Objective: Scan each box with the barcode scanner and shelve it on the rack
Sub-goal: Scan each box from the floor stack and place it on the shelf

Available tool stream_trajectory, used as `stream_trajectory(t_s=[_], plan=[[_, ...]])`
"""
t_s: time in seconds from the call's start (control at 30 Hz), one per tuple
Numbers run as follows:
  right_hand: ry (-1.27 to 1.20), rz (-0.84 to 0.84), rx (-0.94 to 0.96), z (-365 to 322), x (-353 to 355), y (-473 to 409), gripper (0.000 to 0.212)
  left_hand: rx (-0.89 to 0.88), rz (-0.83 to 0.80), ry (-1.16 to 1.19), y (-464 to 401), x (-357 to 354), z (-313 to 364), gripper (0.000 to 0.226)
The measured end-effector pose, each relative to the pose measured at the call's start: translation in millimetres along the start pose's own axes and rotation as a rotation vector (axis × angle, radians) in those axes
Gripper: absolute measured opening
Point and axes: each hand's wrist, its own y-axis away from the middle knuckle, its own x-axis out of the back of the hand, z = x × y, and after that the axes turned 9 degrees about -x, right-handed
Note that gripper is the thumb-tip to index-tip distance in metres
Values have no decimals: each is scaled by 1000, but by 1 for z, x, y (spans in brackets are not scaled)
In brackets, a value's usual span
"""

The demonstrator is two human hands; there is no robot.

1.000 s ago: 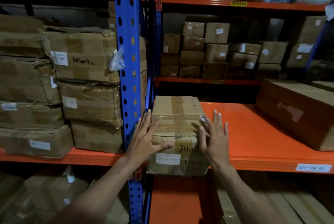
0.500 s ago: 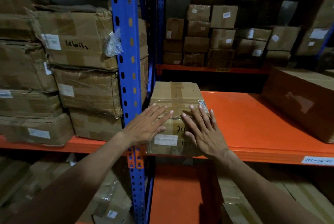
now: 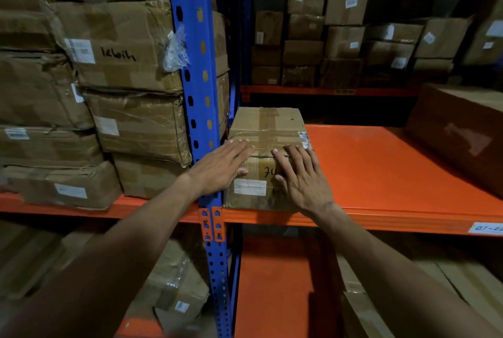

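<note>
At front left corner of orange shelf [image 3: 381,174], taped cardboard box [image 3: 268,130] sat against blue upright [image 3: 196,87]. Your left hand [image 3: 221,167] and right hand [image 3: 300,177] lay flat, fingers straight, pressing its near face. Shelving seemed almost done; scanner unseen.

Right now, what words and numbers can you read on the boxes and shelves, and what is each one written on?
"lebih", roughly, handwritten in black marker on the big crumpled brown cardboard box left of the blue post.
"74", then hidden by the right hand, in marker on the taped brown cardboard box that both hands press.
"Q1-22", roughly and cut off, on the white tag on the orange shelf edge.
All the white stickers on boxes: too small or blurred.
</note>
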Motion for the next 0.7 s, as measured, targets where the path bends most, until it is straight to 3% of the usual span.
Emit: stream_trajectory(t_s=[0.53,0.7], plan=[[-71,-156,-55,-8,11,-3,63,1,67,-30,-1,-4,4,60],[-155,-244,-97,-6,26,23,68,161,153,59,13,-12,46,73]])
